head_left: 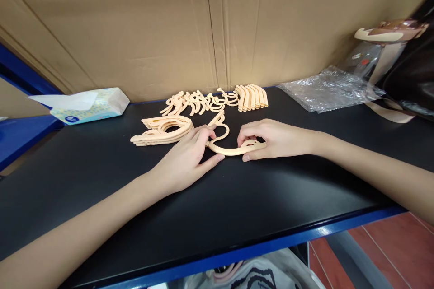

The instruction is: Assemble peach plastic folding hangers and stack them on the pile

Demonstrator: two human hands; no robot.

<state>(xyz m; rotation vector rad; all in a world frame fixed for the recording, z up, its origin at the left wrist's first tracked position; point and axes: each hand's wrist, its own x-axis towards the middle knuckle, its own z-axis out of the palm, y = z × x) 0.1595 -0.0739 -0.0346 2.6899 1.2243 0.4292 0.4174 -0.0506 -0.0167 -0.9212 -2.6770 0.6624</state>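
A cream plastic folding hanger (231,151) lies low over the black tabletop in the middle of the head view, with its curved arm towards me and its hook pointing away. My left hand (186,162) pinches the hanger near its left side, thumb in front and fingers behind. At the other end, my right hand (276,137) grips the arm's tip between thumb and curled fingers, which partly cover it. Close by on the left, a stack of folded hangers (162,132) lies flat. Behind them is a row of loose curved hanger arms (251,98) and several loose hooks (217,103).
A tissue pack (91,104) lies at the back left. Crumpled clear plastic bags (332,90) and a strapped bottle (393,31) are at the back right. Cardboard (142,27) walls the rear, and a blue edge (257,248) runs along the table's front.
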